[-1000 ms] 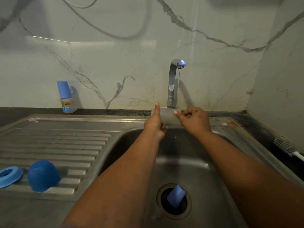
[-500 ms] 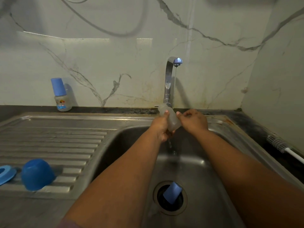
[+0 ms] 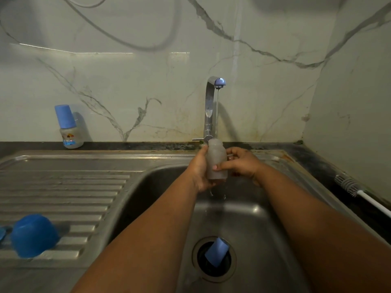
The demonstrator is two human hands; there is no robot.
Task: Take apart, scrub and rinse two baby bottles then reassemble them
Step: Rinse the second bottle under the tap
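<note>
A clear, capless baby bottle (image 3: pixel 215 157) stands upright over the sink basin under a thin stream from the tap (image 3: pixel 210 106). My left hand (image 3: pixel 200 170) grips it from the left and below. My right hand (image 3: pixel 239 162) holds its right side, the thumb across the lower front. Water drips from its base. A second baby bottle (image 3: pixel 67 127) with a blue cap stands on the counter by the wall at the left. A blue cap (image 3: pixel 216 251) lies tilted in the sink drain. A blue dome cover (image 3: pixel 33 235) rests on the drainboard at the left.
A steel sink (image 3: pixel 254 218) with a ribbed drainboard (image 3: pixel 63 193) fills the foreground. A bottle brush (image 3: pixel 349 186) with a white handle lies on the dark counter at the right. A blue ring (image 3: pixel 2 232) shows at the left edge. A marble wall stands behind.
The bottle has turned from lying sideways between my hands to tilted, then upright under the stream. My right hand has moved round to its right side.
</note>
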